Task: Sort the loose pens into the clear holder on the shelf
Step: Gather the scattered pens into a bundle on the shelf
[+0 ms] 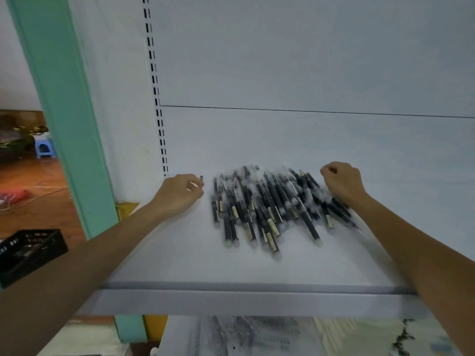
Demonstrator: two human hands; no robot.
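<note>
While pens [257, 206] are lying heaped on the shelf [180, 253], the left hand [180, 194] is pinching a pen [201, 178]; the right hand [341, 181] is resting curled, grip indeterminable.

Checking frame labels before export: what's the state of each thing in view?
pen pile, loose, heaped on the shelf, unsorted.
single pen, pinched in left hand, dark tip showing.
right hand, fingers curled over pile's right edge; grip unclear.
black crate, low at left, contents unclear.
clear holder, not in view.
</note>
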